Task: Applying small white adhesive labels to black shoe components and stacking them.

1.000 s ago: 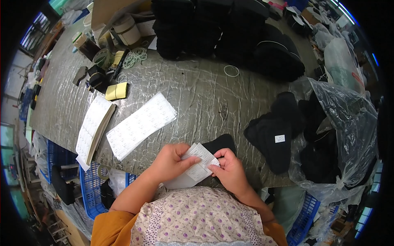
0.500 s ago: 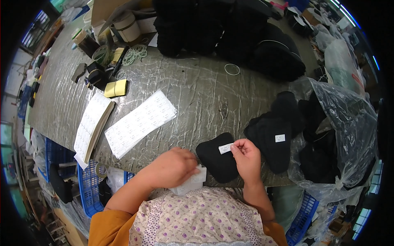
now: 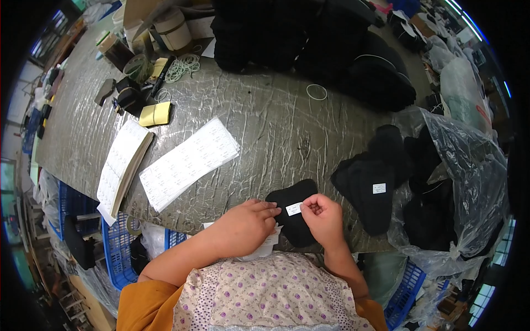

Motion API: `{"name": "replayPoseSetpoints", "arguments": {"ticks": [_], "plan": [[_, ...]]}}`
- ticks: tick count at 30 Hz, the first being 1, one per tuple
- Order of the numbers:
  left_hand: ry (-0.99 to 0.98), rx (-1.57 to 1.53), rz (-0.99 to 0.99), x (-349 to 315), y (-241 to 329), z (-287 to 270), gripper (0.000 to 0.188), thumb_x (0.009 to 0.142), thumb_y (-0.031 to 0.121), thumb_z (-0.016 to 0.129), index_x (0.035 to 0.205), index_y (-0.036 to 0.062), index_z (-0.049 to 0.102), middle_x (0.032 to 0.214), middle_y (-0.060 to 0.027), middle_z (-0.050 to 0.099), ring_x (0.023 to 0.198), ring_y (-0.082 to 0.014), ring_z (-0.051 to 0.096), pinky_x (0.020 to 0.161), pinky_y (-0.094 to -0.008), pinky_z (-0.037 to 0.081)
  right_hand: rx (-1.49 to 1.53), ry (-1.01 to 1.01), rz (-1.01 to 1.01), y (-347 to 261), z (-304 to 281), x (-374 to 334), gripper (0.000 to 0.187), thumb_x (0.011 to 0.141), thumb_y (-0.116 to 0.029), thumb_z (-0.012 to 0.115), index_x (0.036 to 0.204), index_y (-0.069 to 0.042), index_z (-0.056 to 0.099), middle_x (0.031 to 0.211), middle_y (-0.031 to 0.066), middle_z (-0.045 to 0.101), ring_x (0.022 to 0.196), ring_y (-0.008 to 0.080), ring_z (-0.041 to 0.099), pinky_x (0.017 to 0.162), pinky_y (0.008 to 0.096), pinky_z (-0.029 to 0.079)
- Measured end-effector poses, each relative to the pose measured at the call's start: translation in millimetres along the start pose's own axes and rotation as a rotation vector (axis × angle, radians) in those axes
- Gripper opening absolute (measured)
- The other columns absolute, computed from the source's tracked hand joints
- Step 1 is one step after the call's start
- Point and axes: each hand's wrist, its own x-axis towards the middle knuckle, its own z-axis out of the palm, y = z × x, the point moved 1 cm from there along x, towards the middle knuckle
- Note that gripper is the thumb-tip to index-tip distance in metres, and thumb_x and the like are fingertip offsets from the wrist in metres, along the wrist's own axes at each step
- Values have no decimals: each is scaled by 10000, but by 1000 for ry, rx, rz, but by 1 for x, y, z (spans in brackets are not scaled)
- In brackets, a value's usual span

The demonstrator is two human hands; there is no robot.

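Observation:
A black piece of fabric, rounded at its ends (image 3: 298,234), lies at the near edge of the table in front of me. On it is a small white label (image 3: 293,209). My right hand (image 3: 324,222) pinches this label's right end between thumb and fingertips. My left hand (image 3: 246,227) is palm down with fingers extended, its fingertips at the fabric's left edge, close to the label. Partly hidden under the left hand, a white label sheet (image 3: 265,246) lies against my apron. Right of my right hand, more black fabric pieces (image 3: 359,185) overlap, one bearing a similar label (image 3: 379,188).
Stacked label sheets (image 3: 190,163) and a thick sheet pad (image 3: 124,165) lie left. Behind are a yellow pad (image 3: 155,114), rubber bands (image 3: 183,67) and jars (image 3: 115,51). Bundled black fabric (image 3: 309,44) lines the back. A clear plastic bag (image 3: 436,129) stands right.
The label has come down onto the black fabric, turning slightly, with my right hand moving left and down. My left hand has moved right and its fingers have straightened toward the label.

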Motion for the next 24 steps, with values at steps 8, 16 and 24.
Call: {"name": "replayPoseSetpoints", "arguments": {"ticks": [8,16,24], "plan": [[35,58,31,-6,3,7,218,842,156,557,845,-37,658,1311,-178,568,1257,-301,505,1073,-420,365,33,145,-150,14,-4,-12,50,827,40,630,833,5,595,744,18,589,645,53,524,592,208,432],[28,81,37,-7,4,9,218,842,166,562,840,-29,658,1329,-177,554,1276,-301,487,1079,-424,357,-355,247,-181,-2,-8,-11,605,725,6,732,1261,-43,456,1009,112,591,790,201,590,725,334,491],[92,41,-16,-14,5,10,183,814,147,577,763,-21,627,1349,-170,539,1293,-307,472,1096,-455,339,-66,273,-264,17,-3,-2,522,793,74,663,1256,-18,438,894,74,603,785,128,575,715,261,492]]}}
